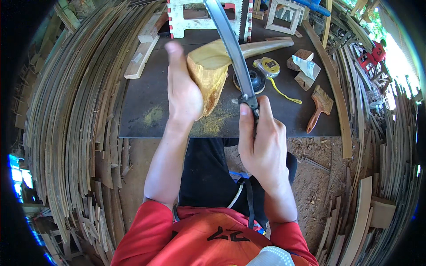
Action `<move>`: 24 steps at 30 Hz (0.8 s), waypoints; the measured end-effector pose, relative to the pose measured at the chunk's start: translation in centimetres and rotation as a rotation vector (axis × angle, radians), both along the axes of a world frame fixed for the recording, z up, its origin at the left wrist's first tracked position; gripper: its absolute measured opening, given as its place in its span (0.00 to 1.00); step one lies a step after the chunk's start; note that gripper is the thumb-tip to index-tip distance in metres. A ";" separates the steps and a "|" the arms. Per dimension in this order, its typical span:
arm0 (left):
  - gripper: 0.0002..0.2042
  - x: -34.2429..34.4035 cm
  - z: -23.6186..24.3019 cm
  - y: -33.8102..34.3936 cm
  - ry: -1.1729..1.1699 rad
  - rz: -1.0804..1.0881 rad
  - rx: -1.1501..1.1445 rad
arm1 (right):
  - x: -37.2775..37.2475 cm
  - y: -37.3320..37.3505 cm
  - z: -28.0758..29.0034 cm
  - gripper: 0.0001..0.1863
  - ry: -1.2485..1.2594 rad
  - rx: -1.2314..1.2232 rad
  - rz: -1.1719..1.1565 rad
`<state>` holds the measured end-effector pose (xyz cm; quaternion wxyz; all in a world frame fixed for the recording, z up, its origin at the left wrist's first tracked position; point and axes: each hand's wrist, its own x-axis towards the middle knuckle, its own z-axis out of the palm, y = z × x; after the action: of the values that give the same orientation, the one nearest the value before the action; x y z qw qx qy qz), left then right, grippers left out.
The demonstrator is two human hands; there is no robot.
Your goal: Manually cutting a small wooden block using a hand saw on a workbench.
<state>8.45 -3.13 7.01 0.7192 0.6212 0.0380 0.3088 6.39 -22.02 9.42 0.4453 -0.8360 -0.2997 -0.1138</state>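
Note:
A pale yellow piece of carved wood stands on the dark tabletop. Its blocky end, rough on the near face, is toward me, and a long tapering arm runs to the far right. My left hand is against the block's left side, thumb up, with the other fingers mostly hidden. In my right hand is the black handle of a handsaw, fingers closed round it. The long steel blade points up and away, passing in front of the wood from this view; whether they touch I cannot tell.
Right of the wood lie a black round disc, a tape measure with yellow tape out, wood blocks and a brush. A white stool stands at the back. Stacked wood strips line both sides.

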 end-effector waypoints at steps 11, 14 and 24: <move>0.51 -0.7 1.5 -0.8 -0.038 -0.122 -0.085 | -1.2 1.9 -2.9 0.10 -0.129 0.066 -0.020; 0.51 -0.8 2.2 -1.1 -0.035 -0.115 -0.065 | -1.2 0.9 -2.3 0.10 -0.067 0.027 -0.038; 0.53 0.6 2.3 0.0 0.068 -0.169 -0.040 | -2.3 0.8 -4.3 0.08 0.006 -0.001 -0.043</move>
<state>9.08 -3.14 9.30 0.7534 0.6177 0.0161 0.2250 4.08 -21.18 5.13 0.4432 -0.8428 -0.2806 -0.1205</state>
